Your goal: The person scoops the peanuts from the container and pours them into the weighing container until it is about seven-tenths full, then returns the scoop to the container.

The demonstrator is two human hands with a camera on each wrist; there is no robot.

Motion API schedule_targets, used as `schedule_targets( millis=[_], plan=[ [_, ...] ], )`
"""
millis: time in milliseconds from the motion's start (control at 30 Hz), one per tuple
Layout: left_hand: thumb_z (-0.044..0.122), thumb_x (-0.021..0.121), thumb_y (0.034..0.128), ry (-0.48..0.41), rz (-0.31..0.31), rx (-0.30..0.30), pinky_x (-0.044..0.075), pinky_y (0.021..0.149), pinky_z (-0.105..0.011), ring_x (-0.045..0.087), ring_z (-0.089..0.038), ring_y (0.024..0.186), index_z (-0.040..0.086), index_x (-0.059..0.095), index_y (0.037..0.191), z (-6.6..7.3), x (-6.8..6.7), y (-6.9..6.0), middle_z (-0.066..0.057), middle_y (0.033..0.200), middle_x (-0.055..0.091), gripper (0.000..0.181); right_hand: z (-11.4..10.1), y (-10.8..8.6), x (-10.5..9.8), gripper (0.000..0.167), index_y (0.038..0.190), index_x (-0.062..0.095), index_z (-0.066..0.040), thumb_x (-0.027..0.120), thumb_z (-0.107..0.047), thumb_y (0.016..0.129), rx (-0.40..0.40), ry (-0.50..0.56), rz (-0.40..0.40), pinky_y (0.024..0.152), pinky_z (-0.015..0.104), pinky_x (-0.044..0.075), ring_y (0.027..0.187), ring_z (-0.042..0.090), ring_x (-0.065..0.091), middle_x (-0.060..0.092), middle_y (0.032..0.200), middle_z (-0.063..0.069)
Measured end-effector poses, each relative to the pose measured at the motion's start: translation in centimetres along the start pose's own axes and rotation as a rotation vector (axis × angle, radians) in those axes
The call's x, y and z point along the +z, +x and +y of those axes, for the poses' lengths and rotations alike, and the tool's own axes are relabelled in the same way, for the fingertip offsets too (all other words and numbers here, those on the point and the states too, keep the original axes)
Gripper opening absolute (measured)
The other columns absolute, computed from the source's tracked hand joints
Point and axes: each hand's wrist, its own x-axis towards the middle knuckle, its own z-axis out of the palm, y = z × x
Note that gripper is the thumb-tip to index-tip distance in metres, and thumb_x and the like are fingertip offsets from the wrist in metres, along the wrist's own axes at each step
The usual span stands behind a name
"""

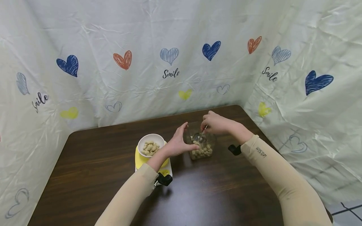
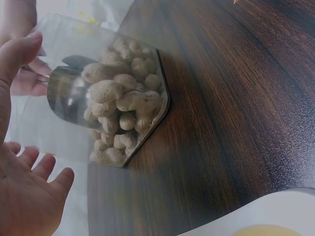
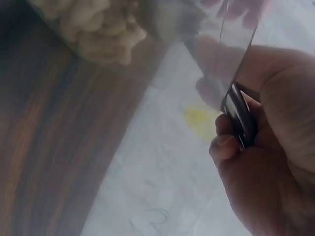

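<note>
My right hand (image 1: 215, 123) grips the handle of a metal ladle (image 1: 199, 137), with its fingers curled round it in the right wrist view. The ladle's round bowl is inside a clear plastic box (image 2: 64, 29), against unshelled peanuts (image 2: 123, 98). My left hand (image 1: 179, 142) stands at the box's left side, thumb stretched along the near side and fingers spread. From the left wrist view, the thumb lies near the box rim and the fingers are apart; whether they touch the wall I cannot tell. More peanuts (image 1: 150, 147) lie in a white bowl (image 1: 151, 136) left of the left hand.
Beneath the white bowl is a yellow and white kitchen scale (image 1: 140, 160), partly hidden by the left wrist. Everything stands on a dark wooden table (image 1: 93, 163). A white curtain (image 1: 147, 94) printed with hearts hangs behind and along both sides.
</note>
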Motion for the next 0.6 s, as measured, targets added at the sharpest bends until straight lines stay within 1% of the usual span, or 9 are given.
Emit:
schedule_targets(
  millis=[167,300,400,467,533,600],
  plan=[
    [0.049,0.088,0.0774,0.002,-0.011,-0.015,0.033,0.115,-0.043,0.029,-0.021,0.147,0.017,0.008,0.165,-0.3,0.2,0.1,-0.007,0.162,0.026,0.123,0.6,-0.4,-0.7,0.006,0.099,0.08,-0.02,0.078,-0.02,0.094,0.005,0.051,-0.008,0.083,0.04,0.037,0.091,0.021,0.044,0.061,0.095,-0.006],
    [0.048,0.089,0.0765,0.005,0.002,-0.002,0.033,0.115,-0.043,0.031,-0.022,0.146,0.016,0.01,0.165,-0.1,0.1,0.1,-0.008,0.161,0.028,0.123,1.1,-0.8,-1.7,0.006,0.098,0.08,-0.02,0.076,-0.018,0.094,0.012,0.094,0.015,0.087,0.042,0.037,0.094,0.021,0.048,0.064,0.097,-0.006],
    [0.047,0.089,0.0763,0.008,0.003,0.002,0.033,0.115,-0.044,0.031,-0.022,0.146,0.016,0.01,0.165,0.0,0.0,0.1,-0.008,0.16,0.028,0.123,1.6,-1.2,-2.1,0.006,0.098,0.08,-0.022,0.076,-0.021,0.095,0.048,0.137,0.012,0.089,0.042,0.041,0.098,0.019,0.053,0.065,0.1,-0.006],
    [0.047,0.089,0.0766,0.005,0.0,-0.001,0.033,0.115,-0.044,0.031,-0.023,0.146,0.016,0.009,0.165,0.0,0.0,0.0,-0.008,0.161,0.028,0.123,1.9,-1.4,-2.1,0.005,0.099,0.079,-0.023,0.075,-0.023,0.095,0.072,0.173,-0.006,0.089,0.041,0.044,0.1,0.016,0.057,0.066,0.102,-0.006],
    [0.048,0.089,0.0769,0.0,-0.007,-0.009,0.033,0.115,-0.044,0.03,-0.022,0.147,0.017,0.009,0.165,0.0,-0.1,0.0,-0.007,0.161,0.027,0.123,2.1,-1.5,-2.0,0.006,0.101,0.079,-0.023,0.075,-0.025,0.096,0.082,0.203,-0.023,0.088,0.041,0.048,0.1,0.015,0.06,0.066,0.104,-0.005],
    [0.048,0.088,0.0771,-0.009,-0.009,-0.012,0.033,0.115,-0.045,0.029,-0.023,0.148,0.017,0.008,0.165,0.0,-0.1,0.0,-0.007,0.162,0.026,0.123,2.2,-1.5,-1.9,0.007,0.102,0.078,-0.022,0.075,-0.025,0.096,0.079,0.221,-0.026,0.088,0.041,0.049,0.1,0.014,0.061,0.067,0.104,-0.005]
  ],
)
